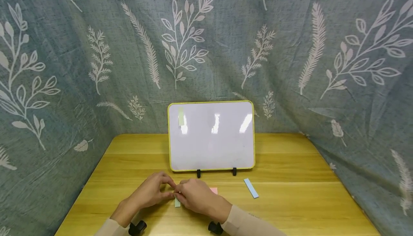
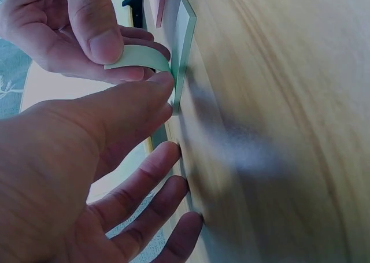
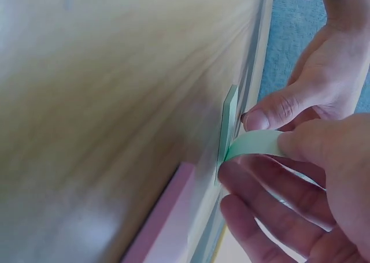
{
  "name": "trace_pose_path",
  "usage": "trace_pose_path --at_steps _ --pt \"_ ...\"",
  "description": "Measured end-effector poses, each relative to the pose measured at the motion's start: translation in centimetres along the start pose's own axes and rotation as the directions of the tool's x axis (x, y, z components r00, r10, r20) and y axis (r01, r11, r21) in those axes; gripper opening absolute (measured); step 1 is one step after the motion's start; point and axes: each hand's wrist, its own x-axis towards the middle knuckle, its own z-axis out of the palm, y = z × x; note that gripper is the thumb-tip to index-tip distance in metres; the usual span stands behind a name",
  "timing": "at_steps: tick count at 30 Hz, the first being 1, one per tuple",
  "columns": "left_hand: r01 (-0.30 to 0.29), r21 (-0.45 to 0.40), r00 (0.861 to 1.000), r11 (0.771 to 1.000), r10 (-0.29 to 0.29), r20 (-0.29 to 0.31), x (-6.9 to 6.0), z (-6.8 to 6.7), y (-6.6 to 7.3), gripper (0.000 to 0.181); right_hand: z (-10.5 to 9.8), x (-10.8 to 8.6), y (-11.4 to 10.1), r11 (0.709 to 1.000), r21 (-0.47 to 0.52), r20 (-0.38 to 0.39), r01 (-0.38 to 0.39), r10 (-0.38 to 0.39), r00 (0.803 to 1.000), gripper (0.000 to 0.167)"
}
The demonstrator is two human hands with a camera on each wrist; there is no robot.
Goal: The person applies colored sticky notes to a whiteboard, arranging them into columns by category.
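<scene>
My right hand (image 1: 198, 196) pinches the free end of a pale green sticky strip (image 3: 254, 143) between thumb and index finger. The strip curls up from a thin green sticky-note pad (image 2: 184, 49) lying on the table. Close against the pad is my left hand (image 1: 153, 192), its thumb and index finger at the pad's near side and its other fingers loosely spread with tips near the tabletop. In the head view both hands meet over the pad and cover most of it. A pink sticky-note pad (image 3: 167, 222) lies beside the right hand, partly hidden by it in the head view.
Behind the hands, a yellow-framed whiteboard (image 1: 211, 146) stands on black feet (image 1: 198, 173). One green strip (image 1: 181, 117) is on its upper left. A narrow blue sticky-note pad (image 1: 251, 188) lies on the wooden table (image 1: 300, 193) to the right. Patterned cloth (image 1: 206, 49) hangs around the table.
</scene>
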Motion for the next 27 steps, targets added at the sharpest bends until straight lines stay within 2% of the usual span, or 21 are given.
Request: trace_pose_path --at_steps 9,15,18,21,27 --pt "0.0 -0.018 1.0 1.0 0.0 -0.003 -0.1 0.1 -0.1 0.014 0.2 0.2 -0.1 0.996 0.058 -0.002 -0.066 0.066 0.998 0.011" --pt "0.0 -0.037 1.0 0.999 0.001 0.009 -0.2 0.0 0.0 0.014 0.3 0.3 0.3 0.98 0.164 -0.002 -0.116 0.118 0.993 0.009" --pt "0.006 -0.036 1.0 0.999 -0.006 0.008 -0.1 0.0 0.0 0.015 0.1 0.4 0.7 0.957 0.251 -0.005 -0.146 0.152 0.988 0.009" --pt "0.025 -0.034 1.0 0.999 -0.025 0.002 -0.1 0.1 0.2 0.017 0.0 0.3 1.0 0.922 0.34 0.002 -0.185 0.196 0.981 0.01" --pt "0.059 -0.016 0.998 0.998 -0.059 -0.016 -0.1 0.2 0.5 0.018 -0.1 0.1 1.7 0.858 0.454 0.016 -0.24 0.261 0.965 0.013"
